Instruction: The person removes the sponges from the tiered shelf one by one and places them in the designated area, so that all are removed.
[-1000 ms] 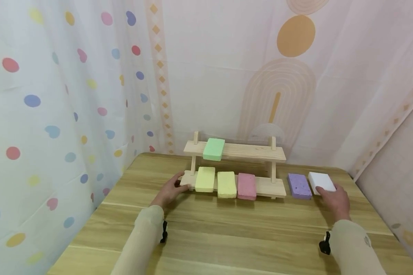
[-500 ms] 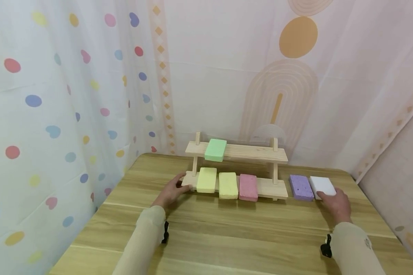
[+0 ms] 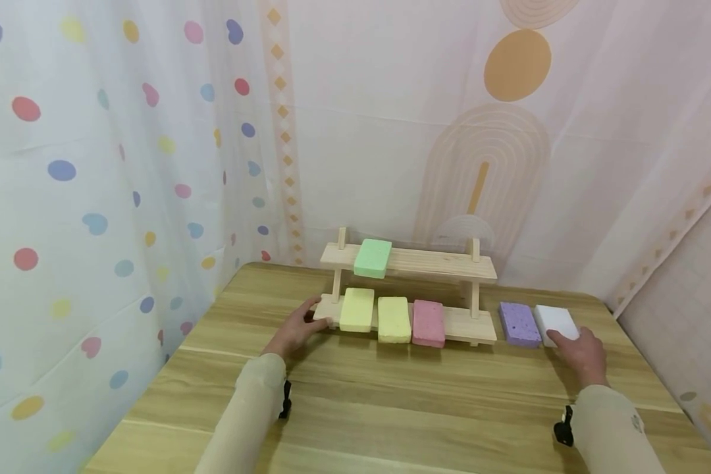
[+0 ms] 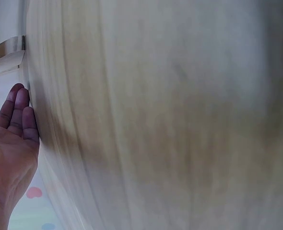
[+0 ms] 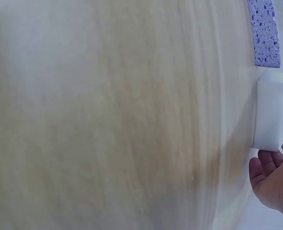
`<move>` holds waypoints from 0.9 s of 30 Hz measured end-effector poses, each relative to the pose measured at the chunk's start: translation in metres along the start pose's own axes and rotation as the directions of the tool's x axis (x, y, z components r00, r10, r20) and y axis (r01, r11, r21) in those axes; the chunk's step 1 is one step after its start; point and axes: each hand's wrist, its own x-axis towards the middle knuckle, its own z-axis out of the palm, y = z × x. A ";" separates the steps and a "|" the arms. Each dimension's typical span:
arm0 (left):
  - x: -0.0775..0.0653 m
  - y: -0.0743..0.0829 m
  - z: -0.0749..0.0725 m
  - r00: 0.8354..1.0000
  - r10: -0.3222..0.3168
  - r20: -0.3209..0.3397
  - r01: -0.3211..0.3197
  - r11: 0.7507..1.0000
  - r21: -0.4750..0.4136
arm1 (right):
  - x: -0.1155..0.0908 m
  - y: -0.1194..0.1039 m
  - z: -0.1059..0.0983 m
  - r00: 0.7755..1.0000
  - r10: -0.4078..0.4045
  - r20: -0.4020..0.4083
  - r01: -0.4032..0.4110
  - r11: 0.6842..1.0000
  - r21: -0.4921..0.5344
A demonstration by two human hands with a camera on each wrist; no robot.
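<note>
In the head view my left hand grips the left end of a two-tier wooden display rack, thumb at the lower shelf's front corner. In the left wrist view its fingers lie just below the rack's foot. My right hand holds a white sponge on the table, thumb on its front and fingers at its right end. A porous purple sponge lies close to its left. On the lower shelf lie two yellow sponges and a pink sponge; a green sponge sits on the upper shelf.
The wood-grain table spreads in front of the rack. A dotted curtain hangs along the left side, and a patterned cloth hangs behind the rack.
The white sponge, in my right hand, has come slightly nearer to me, its front edge now about level with the purple sponge's. My left hand and the rack have stayed put.
</note>
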 end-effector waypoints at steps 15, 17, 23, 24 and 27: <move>0.003 0.002 0.000 1.000 -0.003 0.004 0.003 1.000 -0.012 | -0.004 -0.025 -0.024 1.000 0.026 -0.013 -0.026 1.000 0.011; 0.002 0.002 0.000 1.000 -0.001 0.006 0.001 1.000 -0.012 | -0.005 -0.029 -0.026 1.000 0.022 -0.016 -0.021 1.000 0.022; 0.001 0.001 -0.001 1.000 0.002 0.007 -0.002 1.000 -0.012 | -0.003 -0.049 -0.032 0.999 -0.005 -0.037 0.007 0.998 0.061; 0.001 0.000 -0.001 1.000 0.003 0.007 -0.003 1.000 -0.013 | -0.002 -0.053 -0.033 0.999 -0.008 -0.039 0.011 0.998 0.068; 0.000 -0.001 -0.001 1.000 0.008 0.010 -0.008 1.000 -0.019 | 0.001 -0.065 -0.036 0.999 -0.010 -0.041 0.013 0.998 0.069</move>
